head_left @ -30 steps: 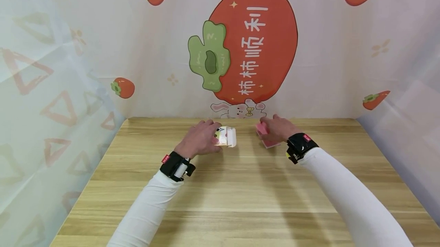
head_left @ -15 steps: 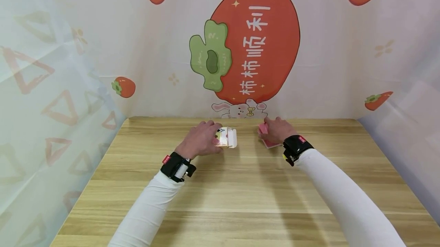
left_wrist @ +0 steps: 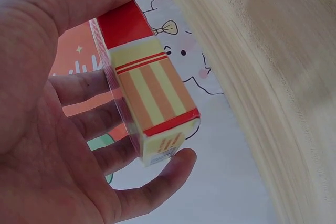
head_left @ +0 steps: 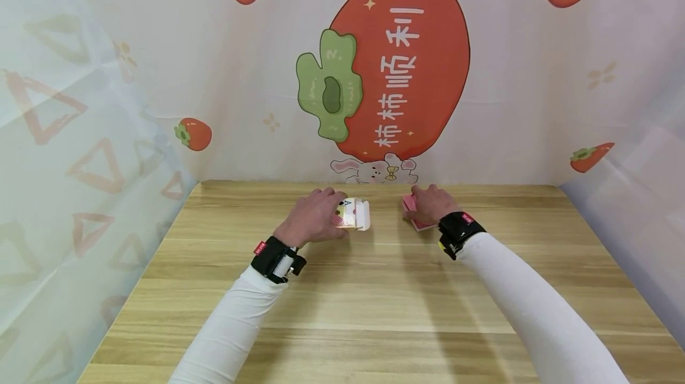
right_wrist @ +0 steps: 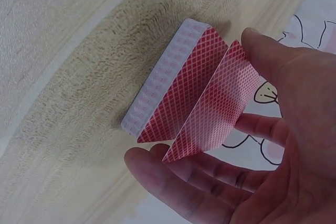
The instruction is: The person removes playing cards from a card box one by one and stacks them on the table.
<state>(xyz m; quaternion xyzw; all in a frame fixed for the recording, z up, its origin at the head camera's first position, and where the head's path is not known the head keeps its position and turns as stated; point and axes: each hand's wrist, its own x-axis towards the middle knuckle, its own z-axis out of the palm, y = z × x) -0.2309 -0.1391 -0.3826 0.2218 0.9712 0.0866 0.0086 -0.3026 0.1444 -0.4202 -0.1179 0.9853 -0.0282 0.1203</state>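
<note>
At the back of the table, my left hand (head_left: 310,217) holds a playing-card box (head_left: 348,214) with its white end flap open toward the right. Thumb and fingers lie along the sides of the card box (left_wrist: 155,90) in the left wrist view. My right hand (head_left: 432,204) is over a deck of red-backed cards (head_left: 424,227). In the right wrist view that deck (right_wrist: 170,80) lies on the table, its pale edge showing. Thumb and fingers pinch a thin red-backed card (right_wrist: 218,106) tilted just above it. Whether this is a single card cannot be told.
The wooden table (head_left: 369,312) reaches back to a printed cloth (head_left: 257,75) hanging right behind both hands. A side cloth (head_left: 69,134) hangs along the table's left edge, and another at the right. Each wrist wears a black strapped camera.
My right hand has shifted slightly left and closer over the deck, and the lifted card shows less above it. My left hand and the box stay in place. The head view drifts slightly.
</note>
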